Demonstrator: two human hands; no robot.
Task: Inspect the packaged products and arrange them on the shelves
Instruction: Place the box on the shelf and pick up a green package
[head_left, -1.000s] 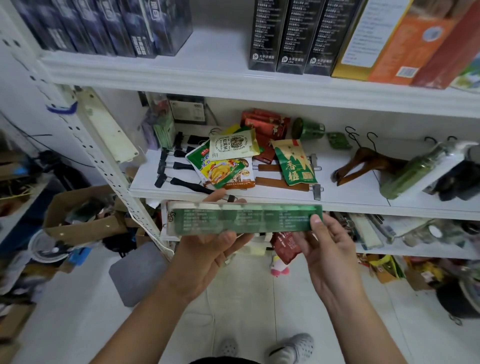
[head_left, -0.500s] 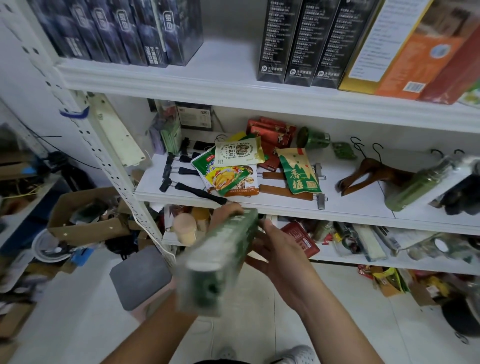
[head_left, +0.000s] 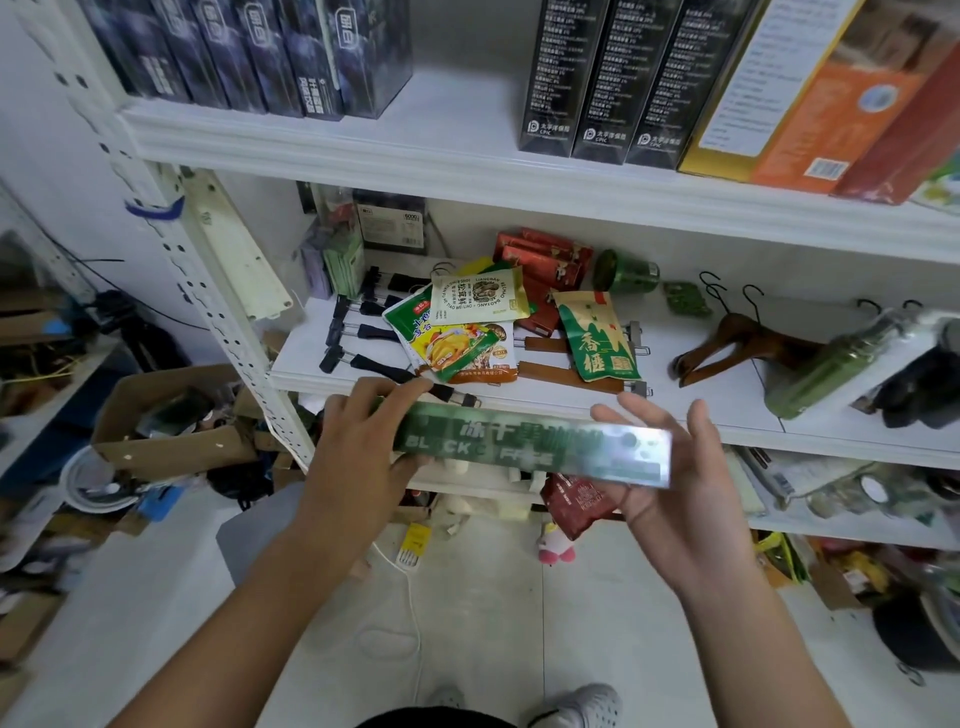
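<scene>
Green box (head_left: 530, 449) swung level, left hand (head_left: 358, 457) gripping it, right hand (head_left: 685, 504) loosely cradling

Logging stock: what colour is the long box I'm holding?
The long box is dark green with pale lettering, blurred; head view shows it best.

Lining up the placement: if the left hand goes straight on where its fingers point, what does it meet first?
Probably the black hanger at the front of the shelf, just past the left hand gripping the green box. Depth is unclear; it may catch the shelf edge first.
</scene>
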